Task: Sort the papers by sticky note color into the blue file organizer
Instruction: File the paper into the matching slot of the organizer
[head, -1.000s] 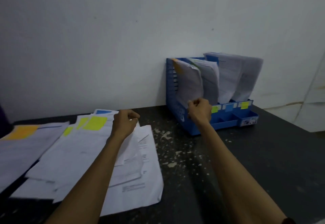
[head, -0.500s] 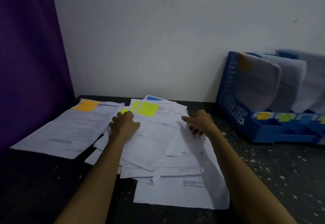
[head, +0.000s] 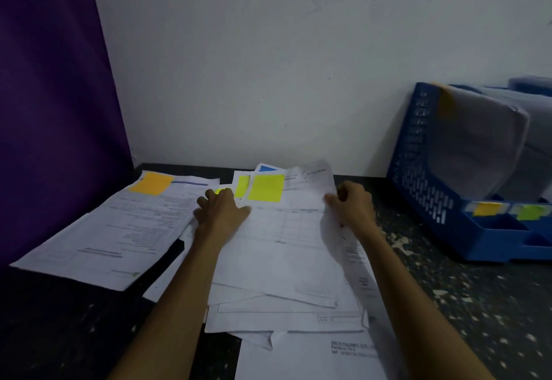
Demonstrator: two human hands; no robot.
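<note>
Right, the dark speckled bench [head: 478, 305] carries everything. The blue file organizer [head: 424, 170] stands at its far right edge against the wall. It already holds drooping sheets, and an orange tab [head: 487, 208] and a green tab [head: 530, 211] sit on its front lip.

The pile of papers [head: 283, 314] is spread loosely from the far left corner through the middle toward the near edge. The top sheet [head: 283, 245] is the one in hand, with a yellow sticky note [head: 265, 187] at its far edge.

Your right grip [head: 354, 205] pinches this sheet's right edge near the far corner, fingers curled round it, and that edge seems a little lifted. Your left grip [head: 222, 211] lies released on the pile just beside the note, pressing the lower sheets down.

I judge the sheet light, limp and slick against its neighbours, so it will likely sag and drag others along. Hold it by that edge, take the opposite side as it rises, and go gently, since it creases easily.
</note>
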